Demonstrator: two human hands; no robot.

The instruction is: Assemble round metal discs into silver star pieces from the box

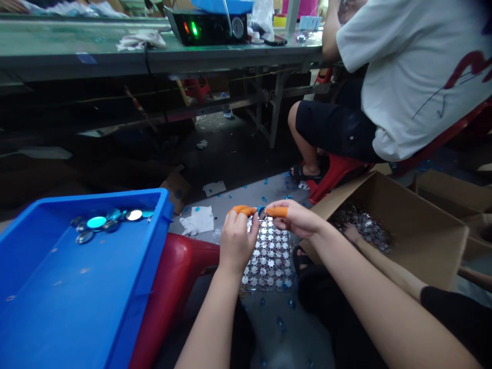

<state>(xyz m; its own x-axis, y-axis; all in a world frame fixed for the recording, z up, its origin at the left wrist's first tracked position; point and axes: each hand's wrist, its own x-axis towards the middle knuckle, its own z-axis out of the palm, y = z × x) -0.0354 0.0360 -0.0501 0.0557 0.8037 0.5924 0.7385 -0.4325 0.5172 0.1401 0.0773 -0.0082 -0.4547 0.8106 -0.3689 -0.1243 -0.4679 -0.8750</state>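
Small round disc (262,213): one, held between both hands, in line with the far edge of the rows of silvery pieces (269,254). Left hand (237,240): thumb and orange-covered finger pinching the disc. Right hand (295,219): orange-covered fingertips pinching its opposite side. Blue bin (77,302): loose discs (96,222) near far right corner. Carton (418,236): metallic pieces (369,230), co-worker's hand (351,233) among them.
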